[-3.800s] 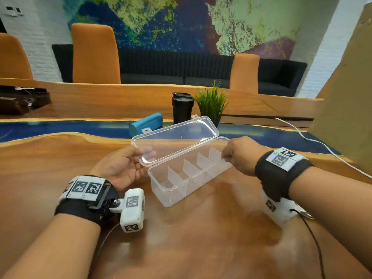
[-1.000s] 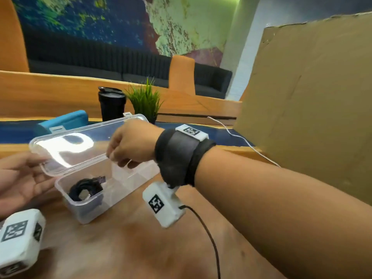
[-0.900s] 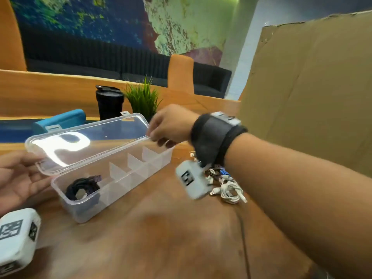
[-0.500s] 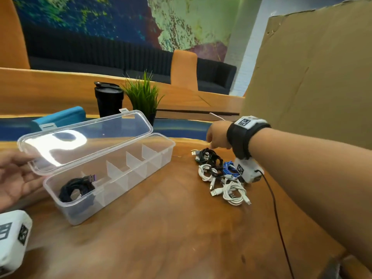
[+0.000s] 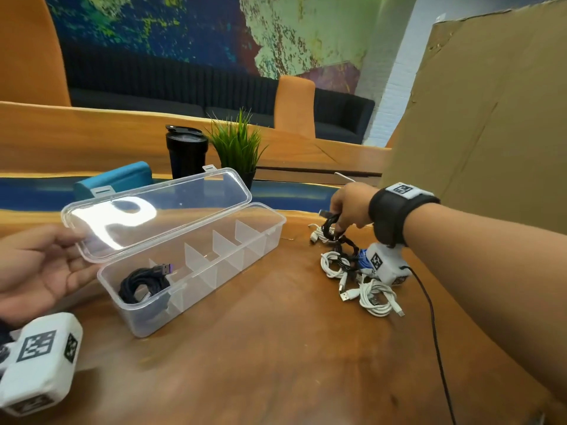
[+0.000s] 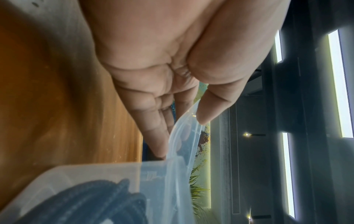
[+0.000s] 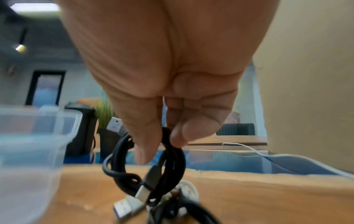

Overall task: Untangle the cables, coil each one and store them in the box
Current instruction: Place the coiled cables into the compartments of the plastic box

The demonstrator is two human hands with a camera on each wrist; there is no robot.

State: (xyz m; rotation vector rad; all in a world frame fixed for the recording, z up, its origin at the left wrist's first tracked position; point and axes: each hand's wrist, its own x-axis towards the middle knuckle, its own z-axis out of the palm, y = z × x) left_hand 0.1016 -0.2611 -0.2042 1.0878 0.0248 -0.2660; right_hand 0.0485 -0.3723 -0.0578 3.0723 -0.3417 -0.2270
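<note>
**Black cable lifted from the pile, box held open**

A polished wooden table [image 5: 276,348] with a blue resin strip fills the foreground, with orange chairs, a dark sofa and a painted mural behind it. A large sheet of cardboard [image 5: 491,133] stands at the right edge of the table.

The clear plastic box [image 5: 196,280] lies on the table at the left, its hinged lid [image 5: 156,210] raised. Dividers split it into compartments; a coiled black cable [image 5: 142,285] with a purple-tipped plug sits in the end compartment nearest the person. The other compartments that can be seen hold nothing.

The left hand [image 5: 40,271] holds the near end of the lid, fingers extended behind it and the thumb [image 6: 210,106] pressed on its rim, so the edge is pinched between them.

The right hand [image 5: 349,207] is over the cable pile [image 5: 359,271], which lies to the right of the box and apart from it. Thumb and fingers [image 7: 145,141] are curled round a bundled black USB cable [image 7: 153,163], lifted slightly with one metal plug sticking up toward the box. Its lower loops still run into the heap of white, black and blue cables on the wood.

Behind the box stand a black tumbler [image 5: 186,154], a small potted grass plant [image 5: 237,148] and a teal case [image 5: 116,179].
</note>
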